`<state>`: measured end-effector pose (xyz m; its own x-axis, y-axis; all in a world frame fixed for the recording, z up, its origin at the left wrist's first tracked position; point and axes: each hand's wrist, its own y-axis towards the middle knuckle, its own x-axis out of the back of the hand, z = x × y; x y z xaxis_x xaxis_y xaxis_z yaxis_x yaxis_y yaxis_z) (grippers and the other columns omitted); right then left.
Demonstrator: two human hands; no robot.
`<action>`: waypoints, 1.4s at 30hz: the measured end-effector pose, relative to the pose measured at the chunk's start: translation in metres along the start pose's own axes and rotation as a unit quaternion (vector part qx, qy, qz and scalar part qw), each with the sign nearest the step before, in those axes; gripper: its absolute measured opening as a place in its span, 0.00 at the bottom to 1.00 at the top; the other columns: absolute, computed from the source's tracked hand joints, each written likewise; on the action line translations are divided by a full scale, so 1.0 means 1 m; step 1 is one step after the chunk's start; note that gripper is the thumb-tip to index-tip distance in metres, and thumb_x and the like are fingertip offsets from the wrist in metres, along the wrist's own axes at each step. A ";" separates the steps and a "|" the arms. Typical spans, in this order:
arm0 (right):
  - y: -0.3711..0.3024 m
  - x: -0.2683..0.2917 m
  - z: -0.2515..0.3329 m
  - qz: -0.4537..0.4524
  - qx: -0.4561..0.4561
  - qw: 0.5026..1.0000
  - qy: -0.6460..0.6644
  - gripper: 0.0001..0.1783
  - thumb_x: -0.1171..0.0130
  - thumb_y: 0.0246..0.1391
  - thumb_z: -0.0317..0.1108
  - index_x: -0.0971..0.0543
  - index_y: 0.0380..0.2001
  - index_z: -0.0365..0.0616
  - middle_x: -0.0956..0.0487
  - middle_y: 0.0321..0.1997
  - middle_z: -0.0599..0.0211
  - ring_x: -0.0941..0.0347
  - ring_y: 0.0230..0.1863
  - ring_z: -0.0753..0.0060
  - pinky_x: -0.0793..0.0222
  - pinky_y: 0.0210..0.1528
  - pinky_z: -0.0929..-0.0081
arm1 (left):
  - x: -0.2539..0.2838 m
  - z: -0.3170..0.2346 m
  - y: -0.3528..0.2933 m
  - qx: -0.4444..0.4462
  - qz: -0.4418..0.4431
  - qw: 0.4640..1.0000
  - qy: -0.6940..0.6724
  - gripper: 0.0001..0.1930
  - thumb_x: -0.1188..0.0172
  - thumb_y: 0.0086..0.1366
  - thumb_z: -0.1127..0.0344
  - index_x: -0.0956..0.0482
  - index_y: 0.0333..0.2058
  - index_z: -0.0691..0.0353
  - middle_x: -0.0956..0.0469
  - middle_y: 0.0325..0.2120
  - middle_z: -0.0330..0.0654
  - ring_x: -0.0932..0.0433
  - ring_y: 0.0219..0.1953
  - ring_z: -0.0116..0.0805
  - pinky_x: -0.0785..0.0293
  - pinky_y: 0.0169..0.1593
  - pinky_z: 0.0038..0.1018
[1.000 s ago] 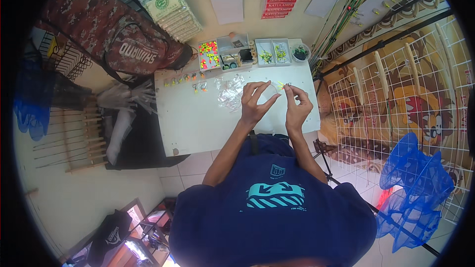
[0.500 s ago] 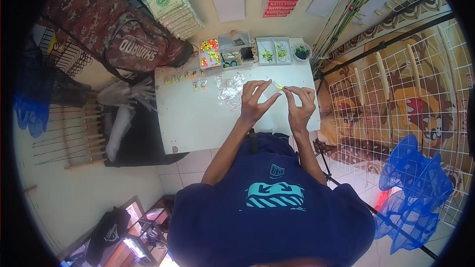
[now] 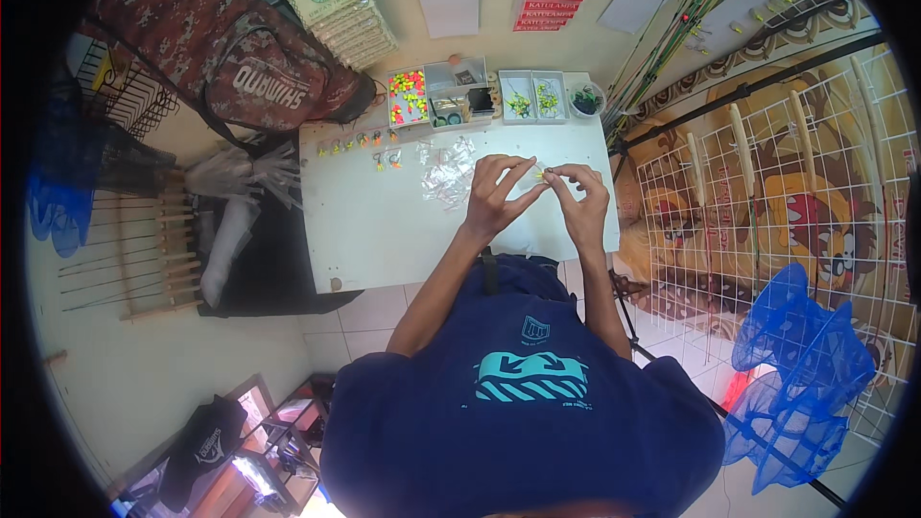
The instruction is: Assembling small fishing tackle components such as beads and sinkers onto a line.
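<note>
Over the white table point(image 3: 384, 230), my left hand point(image 3: 494, 197) pinches the edge of what looks like a small clear plastic bag. My right hand point(image 3: 583, 206) is close beside it, thumb and forefinger closed on a tiny yellow-green fishing rig point(image 3: 540, 175) at the bag. The fingertips partly cover both, so how far the rig sits inside the bag cannot be seen. Left of my left hand lies a loose pile of clear plastic bags point(image 3: 448, 173). Farther left, several small rigs with yellow and orange parts point(image 3: 360, 142) are laid out in rows.
Along the table's back stand a box of red and yellow floats point(image 3: 407, 98), a grey compartment box point(image 3: 451, 82), a white tray of green rigs point(image 3: 518, 107) and a round tub point(image 3: 585, 100). A camouflage bag point(image 3: 259, 77) leans in at left. White wire grids point(image 3: 748, 230) and rods flank the right.
My hands stay close together at the same spot. The yellow-green rig and my right fingertips have shifted slightly down and left, toward the left fingers. The view has tilted a little.
</note>
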<state>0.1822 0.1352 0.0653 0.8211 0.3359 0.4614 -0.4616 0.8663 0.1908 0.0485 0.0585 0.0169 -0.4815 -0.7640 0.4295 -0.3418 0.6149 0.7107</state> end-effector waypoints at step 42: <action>0.005 0.029 0.028 0.090 0.122 0.977 -0.150 0.07 0.35 0.48 0.33 0.19 0.31 0.43 0.20 0.32 0.65 0.28 0.36 0.65 0.33 0.40 0.70 | 0.003 -0.008 0.004 -0.028 -0.006 1.000 0.009 0.23 0.27 0.45 0.66 0.19 0.43 0.60 0.23 0.35 0.39 0.26 0.38 0.36 0.32 0.44 0.33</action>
<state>0.1942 0.1389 0.1036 0.6009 0.3200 0.7325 -0.6858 0.6772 0.2667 0.0529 0.0570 0.0252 -0.4624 -0.7753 0.4303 -0.3014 0.5938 0.7460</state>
